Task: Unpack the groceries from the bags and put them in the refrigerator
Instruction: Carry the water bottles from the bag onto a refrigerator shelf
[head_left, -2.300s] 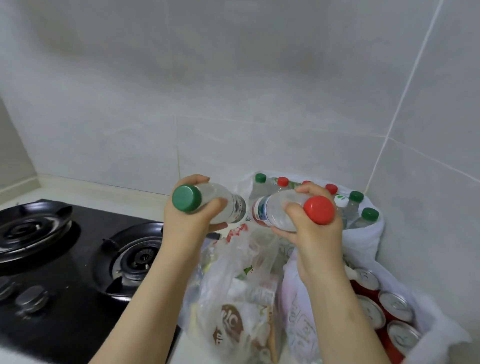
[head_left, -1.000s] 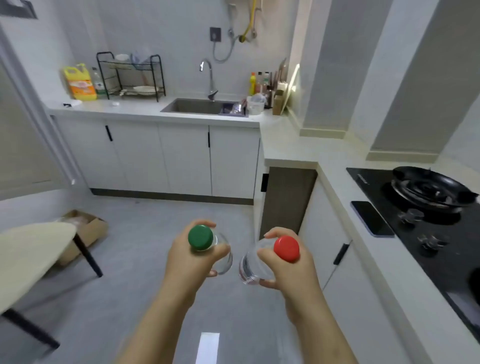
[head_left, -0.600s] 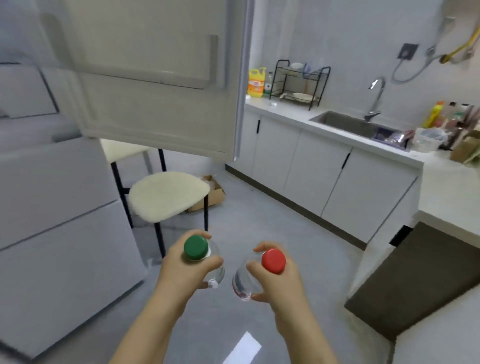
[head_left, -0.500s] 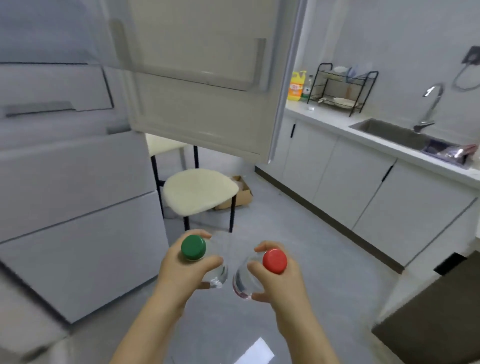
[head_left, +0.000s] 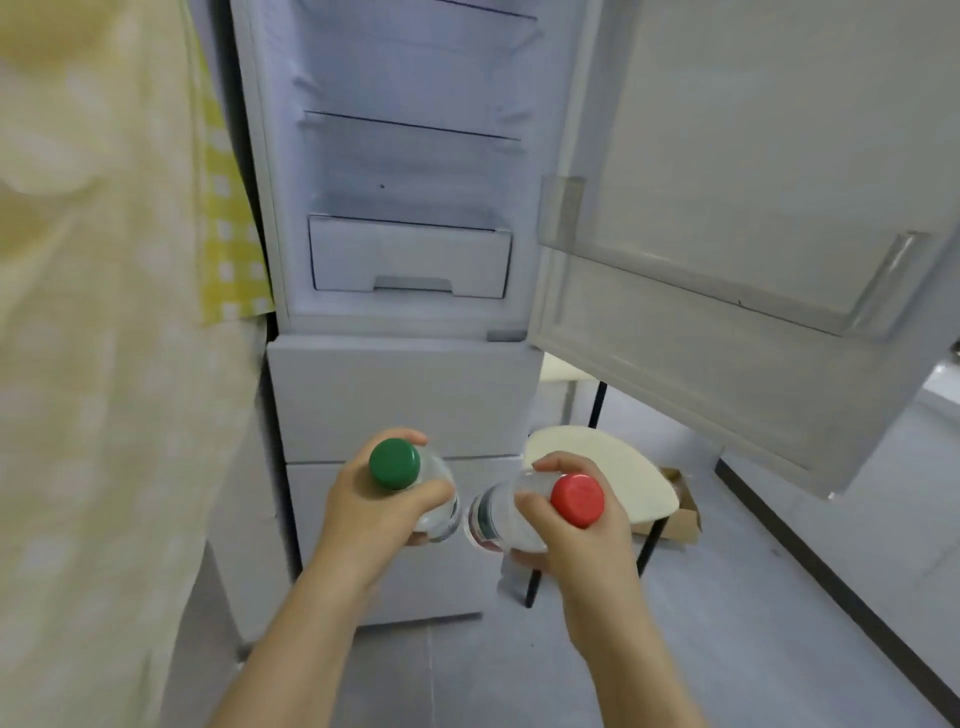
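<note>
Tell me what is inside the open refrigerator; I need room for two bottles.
Inside the refrigerator, the shelves look bare; a white drawer sits shut below, its contents hidden.

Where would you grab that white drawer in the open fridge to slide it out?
By the recessed lip at the bottom centre of the drawer front, coming from the front with fingers hooked up under it. The rest of the front is flat, offering no other hold. Free a hand first: the left hand holds the green-capped bottle, the right hand the red-capped bottle.
</note>
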